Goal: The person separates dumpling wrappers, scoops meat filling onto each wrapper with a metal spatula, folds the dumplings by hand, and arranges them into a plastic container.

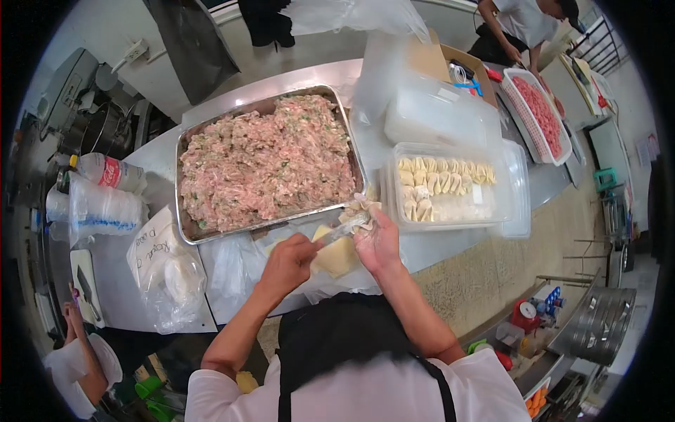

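Note:
My left hand (286,266) is closed around the handle of a thin spreading tool (339,233), whose blade points toward my other hand. Cupped in my right hand (378,243) is a thin dough wrapper (362,213), and the tool's tip touches it. Yellowish wrappers (336,257) lie on plastic just below. Behind my hands stands a large metal tray (184,228) heaped with ground meat mixed with green bits (267,165). To the right, a clear plastic container (457,219) holds rows of folded dumplings (446,176).
Plastic lids or tubs (443,116) and a cardboard box (474,67) stand behind the container. At back right a person (524,32) works by a white basket of meat (538,116). Bottles (109,172), a marked bag (169,274) and a knife on a board (86,288) lie left. Another person (84,362) stands lower left.

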The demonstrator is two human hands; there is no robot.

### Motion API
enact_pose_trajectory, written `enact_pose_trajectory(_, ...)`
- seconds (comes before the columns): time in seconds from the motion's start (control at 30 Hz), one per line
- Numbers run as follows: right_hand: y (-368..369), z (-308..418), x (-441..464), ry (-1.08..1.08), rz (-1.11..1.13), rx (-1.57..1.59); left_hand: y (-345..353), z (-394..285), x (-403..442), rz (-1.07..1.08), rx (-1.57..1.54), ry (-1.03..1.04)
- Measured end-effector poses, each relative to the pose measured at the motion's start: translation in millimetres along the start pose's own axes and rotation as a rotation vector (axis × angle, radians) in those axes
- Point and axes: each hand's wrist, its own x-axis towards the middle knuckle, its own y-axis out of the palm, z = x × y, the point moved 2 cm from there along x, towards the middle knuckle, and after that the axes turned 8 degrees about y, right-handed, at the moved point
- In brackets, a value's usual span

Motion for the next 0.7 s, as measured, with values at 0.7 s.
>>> enact_pose_trajectory(0.7, 17, 8, -50, -0.103, 0.017, -1.078, -81, -23, -16, -0.186, -0.414, -0.21)
